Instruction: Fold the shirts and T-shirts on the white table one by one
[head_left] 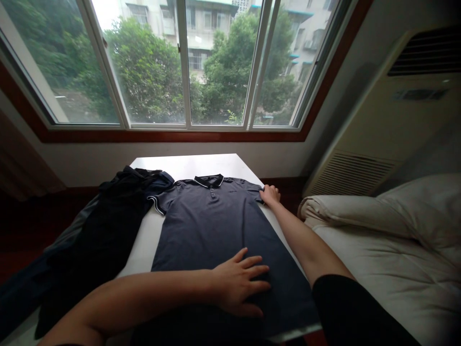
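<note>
A dark grey polo shirt (212, 226) with a black collar and buttoned placket lies front up and spread out on a white table (187, 166), its collar toward the window. My left hand (242, 283) rests on the lower right of the shirt's body, fingers spread. At the sleeve on the right, my right hand (270, 194) has its fingers closed on the sleeve's edge. The other sleeve, with white-striped trim, lies out to the left.
Dark clothes (97, 230) are heaped along the table's left side and hang over it. To the right stands a cream padded sofa (374, 250). A floor-standing air conditioner (392, 115) is behind it, and a wide window (187, 62) is ahead.
</note>
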`<state>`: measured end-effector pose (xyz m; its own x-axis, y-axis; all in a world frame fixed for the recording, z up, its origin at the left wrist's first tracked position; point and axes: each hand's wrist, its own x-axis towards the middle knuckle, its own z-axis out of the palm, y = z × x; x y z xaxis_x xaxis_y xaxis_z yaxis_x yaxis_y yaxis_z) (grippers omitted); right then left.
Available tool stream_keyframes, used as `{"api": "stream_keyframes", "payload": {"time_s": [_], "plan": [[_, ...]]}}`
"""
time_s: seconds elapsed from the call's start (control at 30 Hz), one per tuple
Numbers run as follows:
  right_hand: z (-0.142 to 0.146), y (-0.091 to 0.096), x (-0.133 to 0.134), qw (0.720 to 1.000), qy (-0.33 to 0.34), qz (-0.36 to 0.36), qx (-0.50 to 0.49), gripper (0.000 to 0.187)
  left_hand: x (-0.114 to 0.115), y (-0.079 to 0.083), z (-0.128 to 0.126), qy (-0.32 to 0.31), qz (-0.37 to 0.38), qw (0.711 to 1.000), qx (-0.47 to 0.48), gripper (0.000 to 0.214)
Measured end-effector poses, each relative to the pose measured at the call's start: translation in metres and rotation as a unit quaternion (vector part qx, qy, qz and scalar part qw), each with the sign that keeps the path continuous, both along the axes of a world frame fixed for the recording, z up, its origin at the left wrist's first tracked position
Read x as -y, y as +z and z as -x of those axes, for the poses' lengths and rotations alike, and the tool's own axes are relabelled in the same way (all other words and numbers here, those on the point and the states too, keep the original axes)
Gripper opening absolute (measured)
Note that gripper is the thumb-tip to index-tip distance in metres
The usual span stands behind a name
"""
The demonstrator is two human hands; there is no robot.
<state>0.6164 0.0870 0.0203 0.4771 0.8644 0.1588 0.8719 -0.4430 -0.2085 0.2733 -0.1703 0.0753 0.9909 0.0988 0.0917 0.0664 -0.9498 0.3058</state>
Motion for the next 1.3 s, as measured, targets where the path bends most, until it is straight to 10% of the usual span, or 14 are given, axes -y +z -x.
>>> {"api": "stream_keyframes", "payload": {"time_s": [0.4, 0.67, 1.07, 1.3], "plan": [[-0.009, 0.049, -0.039, 0.987, 0.059, -0.047, -0.141, 0.034, 0.024, -0.002, -0.039, -0.026, -0.008, 1.000, 0.007, 0.074], [0.035, 0.060, -0.024, 0.912, 0.291, -0.040, -0.286, 0.060, 0.014, -0.010, -0.028, -0.032, 0.007, 0.999, 0.032, 0.066], [0.096, -0.018, -0.024, 0.966, 0.256, 0.033, -0.016, 0.059, 0.005, -0.007, 0.002, -0.023, 0.008, 1.000, 0.013, 0.072], [0.092, -0.003, -0.053, 0.968, 0.246, 0.048, -0.005, 0.054, 0.003, -0.007, -0.004, -0.016, -0.005, 1.000, 0.014, 0.073]]}}
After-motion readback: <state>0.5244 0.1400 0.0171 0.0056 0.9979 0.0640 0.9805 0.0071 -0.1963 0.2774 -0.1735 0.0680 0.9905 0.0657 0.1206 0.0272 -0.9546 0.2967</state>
